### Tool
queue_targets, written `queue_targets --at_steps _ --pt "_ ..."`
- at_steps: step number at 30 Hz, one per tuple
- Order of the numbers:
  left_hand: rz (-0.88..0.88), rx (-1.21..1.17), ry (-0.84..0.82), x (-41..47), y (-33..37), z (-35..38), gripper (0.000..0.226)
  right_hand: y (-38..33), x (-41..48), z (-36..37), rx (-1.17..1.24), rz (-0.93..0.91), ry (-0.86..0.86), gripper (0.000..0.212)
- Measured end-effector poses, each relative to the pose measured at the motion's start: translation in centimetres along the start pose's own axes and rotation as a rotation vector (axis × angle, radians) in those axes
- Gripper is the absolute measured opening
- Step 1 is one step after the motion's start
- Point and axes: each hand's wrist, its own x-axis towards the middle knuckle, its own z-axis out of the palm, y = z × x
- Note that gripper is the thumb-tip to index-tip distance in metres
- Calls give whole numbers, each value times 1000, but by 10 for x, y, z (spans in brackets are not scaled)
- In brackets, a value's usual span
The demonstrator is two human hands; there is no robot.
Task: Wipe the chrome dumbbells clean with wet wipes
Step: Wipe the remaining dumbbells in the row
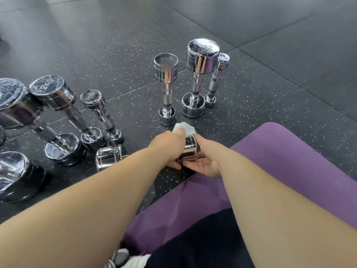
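Note:
A small chrome dumbbell [190,147] is held low over the floor between both hands. My left hand [167,145] grips its far end through a white wet wipe [183,127], thumb pressed on the wipe. My right hand [205,159] holds the near end, palm up beneath it and thumb curled over the top. The dumbbell's handle and far head are hidden by the hands. Three chrome dumbbells stand on end just beyond: a 2KG one [166,88], a 4KG one [201,74] and a thin small one [217,80].
More chrome dumbbells stand at the left: a 1KG one [101,115] and larger ones [58,115]. One lies on its side [110,156] beside my left forearm. A purple mat [289,161] covers the speckled black rubber floor [125,55] at the right.

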Motion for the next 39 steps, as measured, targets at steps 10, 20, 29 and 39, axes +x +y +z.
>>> queue_targets --at_steps 10,20,29,39 --pt "20 -295 116 -23 -6 -4 40 5 -18 8 23 -189 -165 52" --pt "296 -929 156 -86 14 -59 35 -38 -113 54 -165 -750 -265 48" --pt "164 -615 86 -104 -4 -89 34 -17 -127 77 -12 -808 -134 27" --pt "540 788 414 -102 25 -69 55 -17 -113 67 279 -625 -375 67"
